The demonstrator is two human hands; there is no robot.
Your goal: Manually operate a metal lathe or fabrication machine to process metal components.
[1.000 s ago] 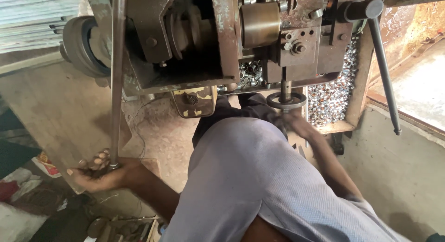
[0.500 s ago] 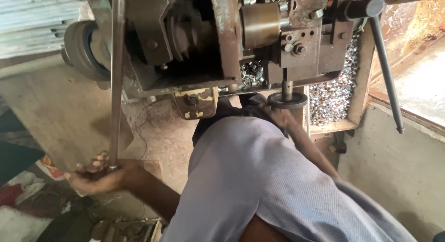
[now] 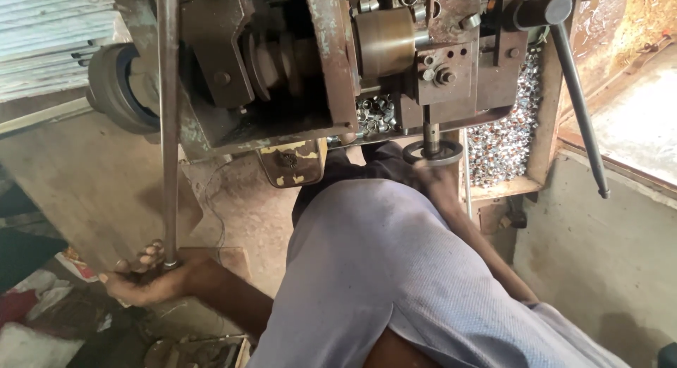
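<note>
While the left hand [image 3: 144, 280] stays clenched on the foot of the long lever [image 3: 168, 128], the right hand [image 3: 431, 174] is kept at the small handwheel [image 3: 432, 152], its grip blurred beyond telling.

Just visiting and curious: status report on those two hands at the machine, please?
Left hand gripped on long metal lever. Right hand at small handwheel under machine, grip unclear. Small metal rings heaped in tray beside it.

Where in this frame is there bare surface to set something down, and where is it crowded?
Bare: the dusty floor between the long lever and the left wall, and the concrete ledge at right. Crowded: the tray of small metal rings, and the litter below the left hand.
</note>
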